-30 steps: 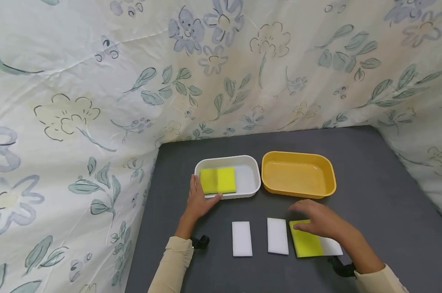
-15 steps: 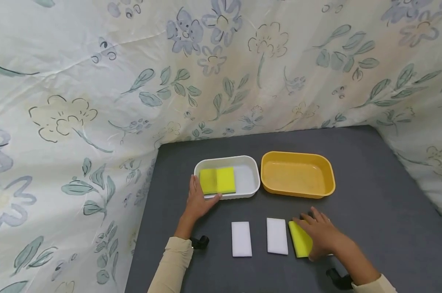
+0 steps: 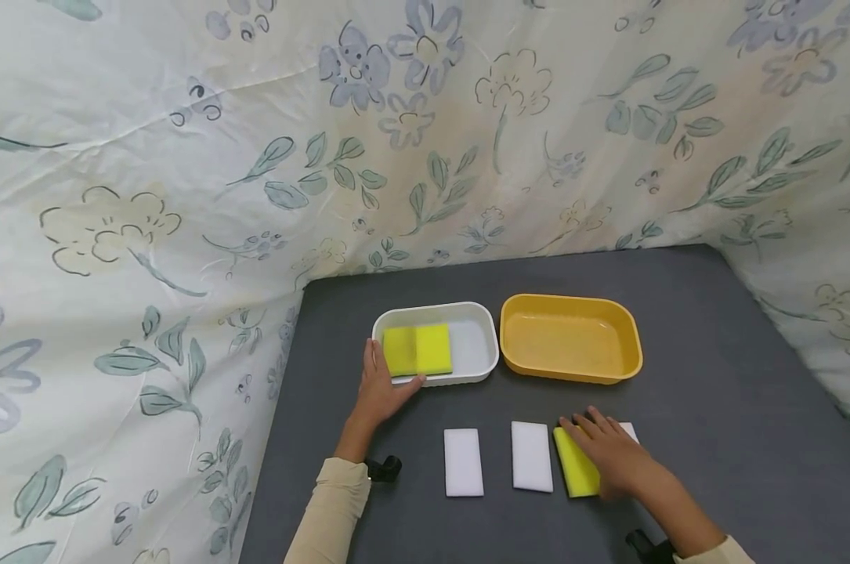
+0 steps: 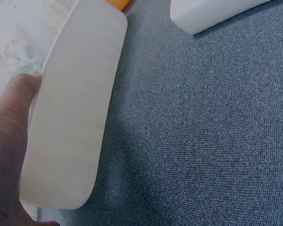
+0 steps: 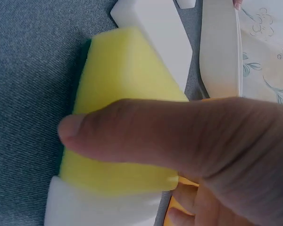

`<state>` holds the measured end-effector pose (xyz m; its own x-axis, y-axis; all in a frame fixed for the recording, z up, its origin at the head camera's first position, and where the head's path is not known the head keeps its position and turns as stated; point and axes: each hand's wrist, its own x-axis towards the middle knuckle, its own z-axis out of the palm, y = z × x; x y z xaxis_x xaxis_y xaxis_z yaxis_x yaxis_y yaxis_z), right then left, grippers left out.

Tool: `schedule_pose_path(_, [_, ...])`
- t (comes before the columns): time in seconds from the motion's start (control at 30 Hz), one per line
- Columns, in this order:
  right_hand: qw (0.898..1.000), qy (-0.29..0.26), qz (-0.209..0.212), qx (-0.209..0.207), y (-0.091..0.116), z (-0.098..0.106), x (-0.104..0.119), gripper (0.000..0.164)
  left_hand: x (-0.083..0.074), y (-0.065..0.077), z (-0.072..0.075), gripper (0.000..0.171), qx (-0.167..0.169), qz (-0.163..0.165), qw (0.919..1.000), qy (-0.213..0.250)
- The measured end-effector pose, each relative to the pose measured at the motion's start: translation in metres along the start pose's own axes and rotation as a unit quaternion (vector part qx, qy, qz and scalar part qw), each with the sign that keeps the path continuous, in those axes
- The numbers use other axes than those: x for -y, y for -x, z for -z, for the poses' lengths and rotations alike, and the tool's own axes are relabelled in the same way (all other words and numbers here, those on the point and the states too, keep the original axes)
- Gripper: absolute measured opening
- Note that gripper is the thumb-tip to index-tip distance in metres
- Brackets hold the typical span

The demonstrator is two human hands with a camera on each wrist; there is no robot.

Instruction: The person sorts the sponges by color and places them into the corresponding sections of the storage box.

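Yellow sponge [image 3: 579,468] held in right grip [image 3: 613,456], thumb [image 5: 127,132] and fingers [image 3: 595,415] closed at opposite sides, left grip [image 3: 380,392] spread against white tray [image 3: 477,345] near left edge of table [image 3: 714,352]

Counter [image 3: 749,392]: left tray [image 3: 475,341] and right tray [image 3: 569,345] side by side toward far edge; two scouring sponges [image 3: 434,349] inside left tray's left end. Before trays, left to right: first block [image 3: 463,462], second block [image 3: 532,457], third scouring sponge [image 3: 575,464].
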<state>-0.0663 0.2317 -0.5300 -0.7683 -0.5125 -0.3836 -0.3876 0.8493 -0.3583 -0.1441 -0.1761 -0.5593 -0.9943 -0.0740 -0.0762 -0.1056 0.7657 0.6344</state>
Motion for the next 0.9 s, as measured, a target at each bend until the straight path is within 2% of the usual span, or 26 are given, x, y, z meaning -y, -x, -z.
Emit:
schedule_pose_path(0.33, [1.000, -0.003, 0.010, -0.025, 0.000, 0.004, -0.001, 0.097, -0.002, 0.000, 0.002, 0.119, -0.003, -0.003, 1.0000, 0.003])
schedule_pose_path(0.47, [1.000, -0.009, 0.011, -0.028, -0.001, 0.011, 0.002, 0.095, 0.000, -0.001, 0.002, 0.120, -0.006, -0.004, 1.0000, 0.004])
schedule_pose_path(0.63, [0.999, 0.013, 0.015, -0.040, -0.001, 0.021, 0.006, 0.089, 0.001, -0.002, 0.002, 0.121, -0.003, 0.003, 1.0000, 0.003])
schedule_pose_path(0.8, [0.998, 0.033, 0.025, -0.055, -0.002, 0.031, 0.008, 0.093, 0.000, -0.001, 0.003, 0.121, 0.004, 0.005, 1.0000, 0.002])
schedule_pose_path(0.9, [0.998, 0.023, 0.028, -0.057, -0.002, 0.037, 0.010, 0.096, -0.001, 0.000, 0.003, 0.120, 0.004, 0.006, 1.0000, 0.004])
